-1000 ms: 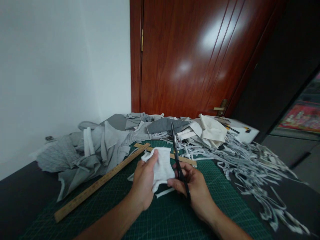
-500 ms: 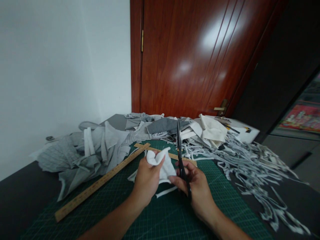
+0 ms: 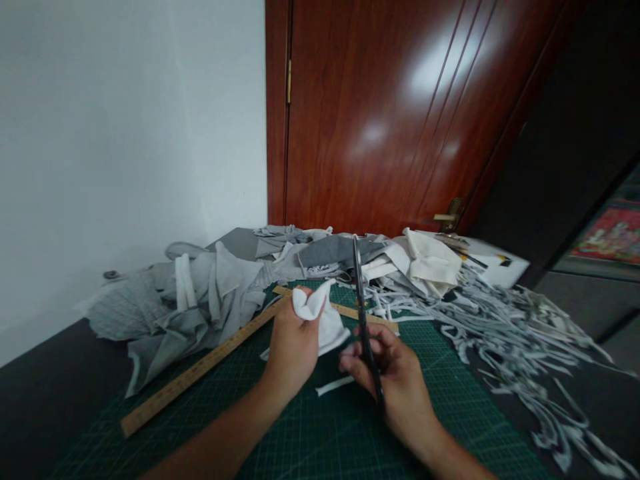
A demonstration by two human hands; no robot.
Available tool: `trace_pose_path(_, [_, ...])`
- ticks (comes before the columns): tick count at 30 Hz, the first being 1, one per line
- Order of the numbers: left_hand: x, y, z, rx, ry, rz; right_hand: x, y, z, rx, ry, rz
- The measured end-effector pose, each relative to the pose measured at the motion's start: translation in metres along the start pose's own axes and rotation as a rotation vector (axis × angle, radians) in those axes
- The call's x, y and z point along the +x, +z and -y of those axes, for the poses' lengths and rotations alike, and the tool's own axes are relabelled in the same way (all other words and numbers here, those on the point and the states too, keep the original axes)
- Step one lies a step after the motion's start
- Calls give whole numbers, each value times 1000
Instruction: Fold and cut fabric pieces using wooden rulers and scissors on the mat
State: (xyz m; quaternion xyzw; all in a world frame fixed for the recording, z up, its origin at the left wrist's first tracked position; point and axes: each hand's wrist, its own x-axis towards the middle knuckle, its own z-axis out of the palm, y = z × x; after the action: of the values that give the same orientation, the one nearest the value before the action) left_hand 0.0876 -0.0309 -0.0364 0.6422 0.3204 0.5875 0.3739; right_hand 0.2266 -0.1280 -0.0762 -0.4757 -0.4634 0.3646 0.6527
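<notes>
My left hand (image 3: 293, 350) grips a crumpled piece of white cloth (image 3: 323, 317) above the green cutting mat (image 3: 320, 433). My right hand (image 3: 387, 380) holds black scissors (image 3: 363, 313) with the blades closed and pointing up and away, just right of the cloth. A thin white cut strip (image 3: 334, 385) lies on the mat under the hands. Two wooden rulers lie on the mat: a long ruler (image 3: 200, 370) running toward the left front and a shorter ruler (image 3: 350, 310) behind the hands.
A heap of grey fabric pieces (image 3: 195, 300) lies to the left. Many cut grey and white strips (image 3: 500, 327) spread to the right. Folded white cloth (image 3: 433, 260) sits at the back. A red-brown door (image 3: 390, 113) and a white wall (image 3: 125, 127) stand behind.
My left hand has bunched the flat white cloth into a crumpled wad. The scissors have swung more upright and slightly right. The view has shifted a little.
</notes>
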Motion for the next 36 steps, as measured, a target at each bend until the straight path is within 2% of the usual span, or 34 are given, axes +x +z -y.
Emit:
trace_pose_path(3, [13,-9,-1,39,67,-60,-3,-3,2,-37,7,75])
trace_pose_path(7, [27,-23,-9,80,128,-133,-8,-6,6,-86,-48,272])
trace_pose_path(10, [31,-31,-20,118,172,-180,-9,-6,9,-60,-20,388])
trace_pose_path(14, [29,-37,-34,155,227,-198,-8,-7,7,-55,16,479])
trace_pose_path(19, [28,-39,-39,225,290,-244,-10,-7,2,-50,30,556])
trace_pose_path(23, [28,-39,-39,268,300,-270,-15,-5,0,-78,-2,567])
trace_pose_path(31, [26,-35,-39,291,341,-248,-13,-5,-2,-83,-52,544])
trace_pose_path(36, [25,-33,-39,291,352,-243,-12,-3,-2,-43,-24,514])
